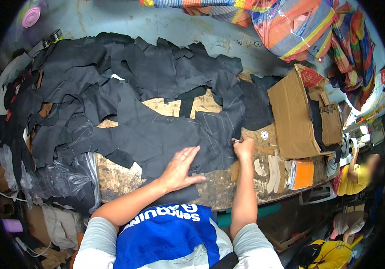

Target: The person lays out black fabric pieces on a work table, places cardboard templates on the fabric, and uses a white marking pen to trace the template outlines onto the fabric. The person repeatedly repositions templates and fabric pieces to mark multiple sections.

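**Black leather pinned flat and worked at its edge**

Black leather sheet (pixel 156 134) lies spread on the worn workbench (pixel 219 188). Left hand (pixel 181 168) rests open, fingers splayed, pressing the sheet, likely to stop it sliding. Right hand (pixel 245 147), at three o'clock of the left, is closed around a small metal tool (pixel 237 141) at the sheet's right edge. Cardboard box (pixel 293 116) crowds that side; leather scraps (pixel 67 89) pile up from nine to twelve o'clock.

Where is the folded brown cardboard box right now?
In the head view, the folded brown cardboard box lies at the worktable's right end, just right of the right hand and above the orange-sided stack.
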A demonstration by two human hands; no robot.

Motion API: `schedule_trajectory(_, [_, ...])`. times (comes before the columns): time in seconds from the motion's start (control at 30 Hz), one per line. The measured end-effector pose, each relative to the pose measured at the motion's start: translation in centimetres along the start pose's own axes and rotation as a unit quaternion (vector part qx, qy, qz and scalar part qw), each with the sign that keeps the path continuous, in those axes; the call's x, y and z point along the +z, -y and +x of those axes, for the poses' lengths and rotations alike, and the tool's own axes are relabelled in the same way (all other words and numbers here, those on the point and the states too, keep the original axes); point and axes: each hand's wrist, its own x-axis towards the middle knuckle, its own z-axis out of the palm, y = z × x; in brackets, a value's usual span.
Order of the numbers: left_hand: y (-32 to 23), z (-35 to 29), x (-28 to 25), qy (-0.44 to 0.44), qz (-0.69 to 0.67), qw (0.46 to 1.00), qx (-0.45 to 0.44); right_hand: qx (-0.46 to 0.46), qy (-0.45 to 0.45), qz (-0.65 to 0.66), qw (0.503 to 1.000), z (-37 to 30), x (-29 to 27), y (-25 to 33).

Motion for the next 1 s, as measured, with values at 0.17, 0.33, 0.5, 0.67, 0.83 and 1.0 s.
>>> schedule_trajectory(0.17, [3.9, 2.3, 1.4, -0.080, -0.578, 0.786, -0.202, -0.334, -0.028, 0.094, 0.937, -7.4, 1.7, 5.3])
schedule_trajectory(0.33, [6.1, 0.8, -1.0, -0.230, -0.578, 0.709, -0.333, -0.422, 0.121, 0.182, 0.880, -12.5, 4.4, 8.2])
schedule_trajectory(0.5, [7.1, -1.1, -2.4, -0.210, -0.749, 0.542, -0.320, -0.264, -0.070, 0.036, 0.961, -6.0, 3.4, 5.1])
schedule_trajectory(0.67, [6.9, -0.7, -3.3, -0.198, -0.762, 0.541, -0.295, -0.276, -0.022, -0.061, 0.959, -2.1, 1.8, 1.1])
schedule_trajectory(0.83, [3.7, 2.1, -2.3, -0.234, -0.695, 0.615, -0.289, -0.201, 0.034, 0.084, 0.975, -0.5, 1.2, -1.7])
schedule_trajectory(1.0, [0.0, 4.2, -0.4, 0.136, -0.243, 0.956, -0.091, -0.129, -0.209, 0.205, 0.947, 0.9, -1.1, -3.3])
